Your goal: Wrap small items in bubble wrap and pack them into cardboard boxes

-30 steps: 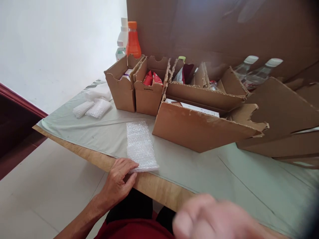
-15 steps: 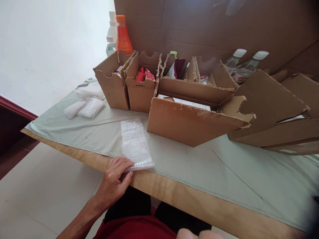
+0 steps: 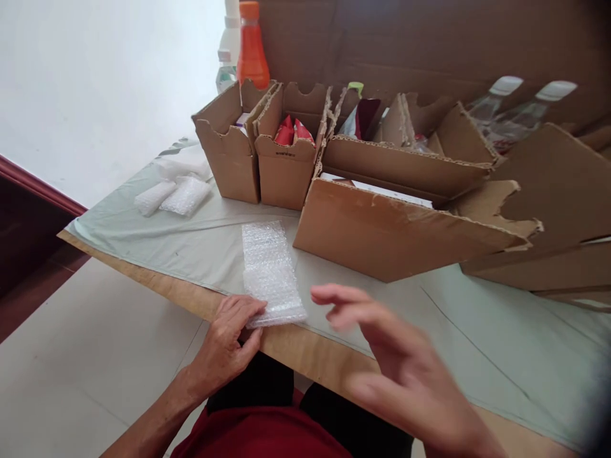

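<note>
A strip of clear bubble wrap (image 3: 274, 273) lies on the cloth, its folded near end at the table's front edge. My left hand (image 3: 233, 334) grips that end at its left corner, fingers on top and thumb below. To the right of the strip, my right hand (image 3: 391, 350) hovers over the table edge, slightly blurred. Its fingers and thumb are apart and hold nothing.
Two bubble-wrapped bundles (image 3: 186, 195) lie at the left. Cardboard bins with packets stand behind the strip, a large bin (image 3: 382, 232) being nearest. An orange bottle (image 3: 252, 57) and clear bottles (image 3: 525, 111) stand farther back. The wooden table edge (image 3: 143, 277) runs along the front.
My right hand has come up from the bottom edge of the view to beside the bubble wrap. My left hand keeps its place on the wrap. The view has shifted slightly.
</note>
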`<move>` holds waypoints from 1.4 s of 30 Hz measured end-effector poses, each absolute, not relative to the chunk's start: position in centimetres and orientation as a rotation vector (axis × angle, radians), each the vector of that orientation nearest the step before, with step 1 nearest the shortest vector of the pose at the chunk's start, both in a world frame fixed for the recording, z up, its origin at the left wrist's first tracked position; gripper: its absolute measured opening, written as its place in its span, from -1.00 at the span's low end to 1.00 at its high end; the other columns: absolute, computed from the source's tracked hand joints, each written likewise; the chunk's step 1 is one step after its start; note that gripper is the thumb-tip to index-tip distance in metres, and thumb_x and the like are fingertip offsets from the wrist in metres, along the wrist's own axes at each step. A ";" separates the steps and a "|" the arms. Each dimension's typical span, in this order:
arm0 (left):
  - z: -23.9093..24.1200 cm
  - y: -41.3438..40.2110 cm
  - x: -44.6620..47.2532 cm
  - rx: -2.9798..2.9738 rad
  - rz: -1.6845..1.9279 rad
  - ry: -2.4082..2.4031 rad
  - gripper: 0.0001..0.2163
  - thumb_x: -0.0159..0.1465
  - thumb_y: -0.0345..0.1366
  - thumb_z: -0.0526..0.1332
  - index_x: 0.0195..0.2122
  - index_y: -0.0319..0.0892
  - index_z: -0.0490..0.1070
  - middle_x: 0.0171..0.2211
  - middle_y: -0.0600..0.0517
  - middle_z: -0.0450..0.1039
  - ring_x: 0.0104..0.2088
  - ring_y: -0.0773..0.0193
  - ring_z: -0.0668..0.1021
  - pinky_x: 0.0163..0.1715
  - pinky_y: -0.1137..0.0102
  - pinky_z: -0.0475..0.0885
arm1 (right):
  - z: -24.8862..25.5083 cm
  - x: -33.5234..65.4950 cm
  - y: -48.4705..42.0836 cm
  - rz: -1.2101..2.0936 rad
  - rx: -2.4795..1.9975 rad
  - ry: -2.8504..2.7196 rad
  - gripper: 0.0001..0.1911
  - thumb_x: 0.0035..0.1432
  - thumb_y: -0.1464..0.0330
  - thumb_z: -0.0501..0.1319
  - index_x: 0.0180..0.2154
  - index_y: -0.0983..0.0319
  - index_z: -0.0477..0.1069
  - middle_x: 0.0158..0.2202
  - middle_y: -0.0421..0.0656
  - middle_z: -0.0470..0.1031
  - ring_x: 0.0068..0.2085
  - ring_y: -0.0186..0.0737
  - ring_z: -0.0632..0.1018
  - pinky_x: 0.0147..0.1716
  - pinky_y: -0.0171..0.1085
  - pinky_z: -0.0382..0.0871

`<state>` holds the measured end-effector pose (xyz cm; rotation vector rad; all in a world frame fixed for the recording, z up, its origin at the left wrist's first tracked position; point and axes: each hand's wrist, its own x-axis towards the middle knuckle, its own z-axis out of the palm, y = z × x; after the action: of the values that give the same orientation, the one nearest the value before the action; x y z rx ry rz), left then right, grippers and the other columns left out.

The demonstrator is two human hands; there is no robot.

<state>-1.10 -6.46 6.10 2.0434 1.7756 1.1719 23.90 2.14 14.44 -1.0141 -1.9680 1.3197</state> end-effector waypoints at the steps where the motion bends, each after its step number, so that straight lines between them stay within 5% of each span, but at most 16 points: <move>1: 6.1 -6.4 -1.0 2.034 1.190 1.781 -0.68 0.31 -0.51 0.17 0.06 -0.12 0.41 -0.12 -0.07 0.61 -0.07 0.10 0.61 -0.02 0.17 0.49 | 13.6 22.7 3.0 1.315 -0.939 -2.088 -0.51 0.09 0.22 0.42 0.09 -0.02 0.50 0.22 -0.10 0.47 0.21 0.10 0.50 0.16 0.05 0.44; 4: 6.1 -6.3 -0.9 1.976 1.262 1.819 -0.70 0.32 -0.52 0.17 0.04 -0.12 0.43 -0.18 -0.04 0.61 -0.14 0.16 0.61 -0.08 0.25 0.52 | 10.8 19.8 4.0 1.112 -0.844 -2.364 -0.28 0.14 0.44 0.29 0.32 0.03 0.26 0.26 -0.08 0.44 0.25 -0.01 0.45 0.25 0.09 0.33; 9: 6.4 -6.6 -1.0 1.876 1.270 1.918 -0.72 0.35 -0.45 0.19 0.07 -0.12 0.44 -0.23 0.00 0.62 -0.25 0.22 0.63 -0.23 0.37 0.56 | 8.0 18.0 3.8 1.067 -0.943 -2.341 -0.51 0.24 0.46 0.17 0.19 0.11 0.42 -0.04 -0.11 0.64 -0.05 -0.10 0.62 0.08 0.00 0.45; 14: 6.1 -6.0 -1.2 1.748 1.289 2.028 -0.73 0.36 -0.40 0.21 0.08 -0.14 0.45 -0.17 -0.01 0.63 -0.27 0.23 0.63 -0.23 0.37 0.56 | 7.6 17.4 4.3 1.144 -1.070 -2.225 -0.54 0.27 0.38 0.21 0.20 0.13 0.39 -0.12 -0.12 0.64 -0.16 -0.12 0.64 -0.09 -0.13 0.52; 20: 5.6 -4.8 -1.6 1.776 1.228 2.131 -0.73 0.39 -0.38 0.18 0.10 -0.18 0.44 -0.29 -0.01 0.56 -0.29 0.20 0.56 -0.26 0.33 0.51 | 7.8 18.5 3.4 0.446 -0.850 -2.216 -0.66 0.31 0.48 0.21 0.10 0.18 0.39 0.03 0.00 0.55 0.01 -0.07 0.55 -0.02 -0.11 0.42; 25: 5.5 -4.4 -1.9 1.773 1.142 2.159 -0.73 0.41 -0.35 0.15 0.11 -0.18 0.41 -0.23 -0.03 0.54 -0.31 0.21 0.57 -0.28 0.31 0.51 | 7.6 17.9 3.2 0.324 -0.640 -2.561 -0.61 0.28 0.54 0.15 0.12 0.23 0.39 0.16 0.02 0.51 0.20 0.08 0.45 0.08 0.03 0.33; 31: 7.1 -6.1 -2.4 1.931 1.163 1.999 -0.62 0.32 -0.32 0.25 0.17 -0.13 0.37 0.12 -0.17 0.41 0.13 0.01 0.50 0.08 0.15 0.48 | 8.3 17.0 3.9 0.464 -0.650 -2.540 -0.68 0.33 0.59 0.08 0.01 0.24 0.45 -0.05 -0.07 0.63 -0.04 -0.05 0.59 -0.05 -0.06 0.40; 36: 7.4 -7.1 -2.3 1.874 1.140 1.827 -0.62 0.36 -0.43 0.17 0.20 -0.10 0.34 -0.16 -0.02 0.58 -0.15 0.18 0.59 -0.10 0.29 0.52 | 9.8 18.3 3.4 0.781 -0.737 -2.549 -0.72 0.37 0.51 0.15 0.05 0.17 0.46 -0.09 -0.17 0.65 -0.13 -0.16 0.62 -0.10 -0.17 0.47; 42: 6.2 -4.7 -2.3 1.838 1.103 2.062 -0.70 0.38 -0.29 0.19 0.11 -0.21 0.42 -0.24 -0.06 0.57 -0.24 0.10 0.56 -0.18 0.18 0.50 | 9.3 18.1 3.4 0.321 -0.784 -2.425 -0.75 0.37 0.44 0.15 0.04 0.25 0.45 0.05 0.03 0.57 0.02 0.01 0.55 -0.04 -0.04 0.42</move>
<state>-2.32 -4.75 6.18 1.8377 2.0620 1.1026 18.11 3.45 9.28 -0.7838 -2.4247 0.3210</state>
